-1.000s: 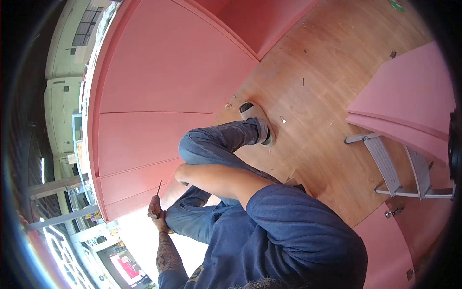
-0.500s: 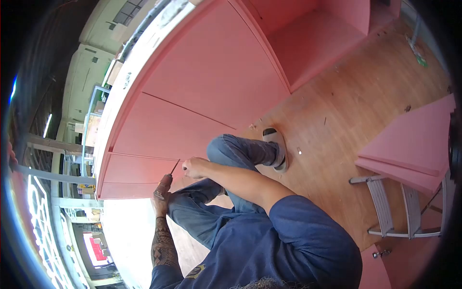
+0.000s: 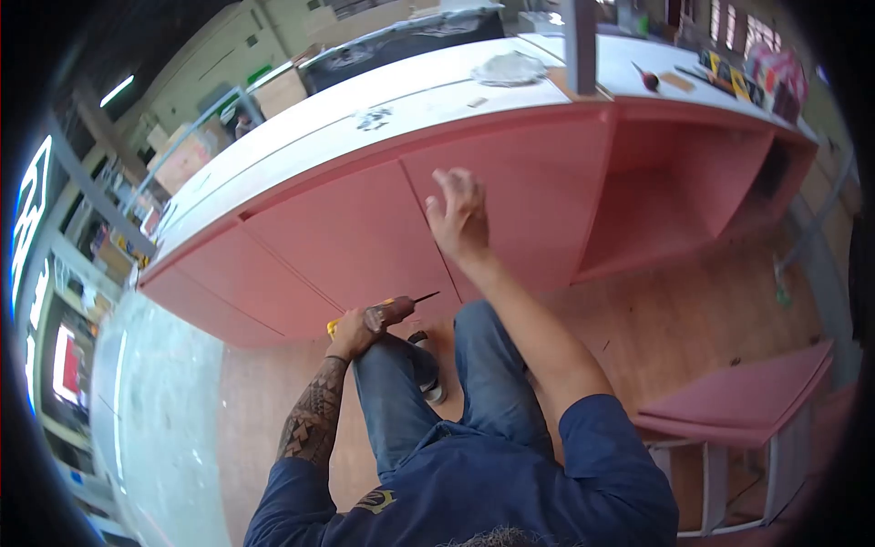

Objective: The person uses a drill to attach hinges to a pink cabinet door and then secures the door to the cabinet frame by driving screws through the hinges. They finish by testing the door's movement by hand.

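My left hand (image 3: 354,335) is wrapped round a power drill (image 3: 390,313) with a long thin bit pointing right, held low by my left knee in front of the pink cabinet (image 3: 337,242). My right hand (image 3: 462,217) is raised before the cabinet's door fronts, fingers apart and nothing in it. It is near the upright gap between two doors; whether it touches the surface I cannot tell. Above it runs the white countertop (image 3: 424,102), where small metal pieces (image 3: 374,118) lie.
A red-handled screwdriver (image 3: 649,80) and other tools lie at the countertop's right end, near a grey post (image 3: 581,46). Open pink compartments (image 3: 674,196) are on the right. Pink panels (image 3: 738,401) lean over a metal stepladder (image 3: 715,483) at the lower right.
The view has turned and risen, bringing the countertop into sight. My right hand has left the area near the drill bit, moved up and right, and opened. The drill stays in my left hand.
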Available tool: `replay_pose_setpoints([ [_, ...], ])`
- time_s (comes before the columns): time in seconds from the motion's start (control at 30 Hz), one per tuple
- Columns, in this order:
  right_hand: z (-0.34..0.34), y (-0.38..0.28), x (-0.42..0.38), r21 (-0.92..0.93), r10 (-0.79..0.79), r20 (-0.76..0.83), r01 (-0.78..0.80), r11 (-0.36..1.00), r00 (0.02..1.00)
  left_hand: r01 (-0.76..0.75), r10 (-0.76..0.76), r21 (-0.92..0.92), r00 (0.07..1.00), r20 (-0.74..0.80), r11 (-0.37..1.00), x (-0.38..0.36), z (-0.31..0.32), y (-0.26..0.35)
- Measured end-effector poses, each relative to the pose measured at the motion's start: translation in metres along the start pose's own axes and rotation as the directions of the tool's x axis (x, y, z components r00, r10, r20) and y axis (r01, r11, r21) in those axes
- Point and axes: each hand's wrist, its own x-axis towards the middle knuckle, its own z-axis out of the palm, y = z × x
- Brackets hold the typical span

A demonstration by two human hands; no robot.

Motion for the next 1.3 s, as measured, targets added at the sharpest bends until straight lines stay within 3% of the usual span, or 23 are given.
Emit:
replay_pose_setpoints([
  [0.07,0.006,0.007,0.028,-0.105,-0.1,0.015,0.101,0.989,0.995,0.014,-0.016,0.045,0.999,0.031,0.999,0.002,-0.008,0.028],
  [0.13,0.016,0.019,0.048,-0.323,-0.175,0.148,0.215,0.922,0.973,-0.009,0.009,-0.007,0.997,0.07,1.0,0.008,-0.011,0.043],
  [0.17,0.019,0.024,0.053,-0.327,-0.196,0.163,0.241,0.914,0.967,-0.051,0.053,-0.033,0.996,0.066,0.998,0.01,-0.01,0.047],
  [0.23,0.023,0.03,0.06,-0.466,-0.118,0.244,0.223,0.856,0.963,-0.139,0.14,-0.08,0.99,0.012,0.987,0.014,-0.001,0.049],
  [0.37,0.022,0.033,0.066,-0.518,-0.046,0.348,0.233,0.823,0.936,-0.18,0.177,-0.166,0.984,-0.032,0.969,0.017,0.003,0.046],
  [0.43,0.02,0.03,0.067,-0.556,-0.034,0.359,0.243,0.795,0.933,-0.16,0.165,-0.105,0.985,0.04,0.982,0.02,0.001,0.046],
  [0.57,0.013,0.017,0.068,-0.563,-0.062,0.334,0.252,0.787,0.94,-0.191,0.195,-0.11,0.98,0.029,0.975,0.021,0.003,0.031],
  [0.63,0.009,0.012,0.066,-0.496,-0.126,0.263,0.246,0.833,0.957,-0.183,0.18,-0.13,0.983,-0.029,0.975,0.02,0.003,0.021],
  [0.77,-0.004,0.011,0.054,-0.49,-0.098,0.151,0.16,0.857,0.984,-0.148,0.15,-0.141,0.989,0.005,0.979,0.013,-0.008,0.002],
  [0.83,-0.015,0.013,0.04,-0.424,-0.227,0.023,0.215,0.88,0.974,-0.057,0.064,-0.133,0.997,0.052,0.989,0.003,-0.027,-0.001],
  [1.0,-0.077,0.001,0.004,-0.264,-0.162,-0.024,0.15,0.953,0.986,-0.068,0.07,-0.095,0.997,0.027,0.993,0.001,-0.014,-0.037],
  [1.07,-0.107,0.0,-0.007,-0.055,-0.132,-0.056,0.129,0.99,0.99,-0.027,0.03,-0.067,0.999,0.04,0.997,-0.004,-0.016,-0.031],
  [1.1,-0.12,0.002,-0.011,-0.04,-0.17,-0.085,0.167,0.985,0.982,-0.037,0.042,-0.085,0.997,0.058,0.996,-0.005,-0.02,-0.026],
  [1.13,-0.133,0.003,-0.015,-0.033,-0.159,-0.079,0.157,0.987,0.984,-0.044,0.052,-0.104,0.996,0.074,0.994,-0.007,-0.029,-0.018],
  [1.2,-0.16,0.003,-0.021,0.164,-0.1,-0.029,0.104,0.981,0.995,-0.105,0.109,-0.147,0.994,0.017,0.984,-0.008,-0.035,0.002],
  [1.3,-0.192,0.012,-0.026,0.199,-0.079,0.008,0.076,0.977,0.997,-0.158,0.159,-0.023,0.986,0.039,0.987,0.008,-0.044,0.027],
])
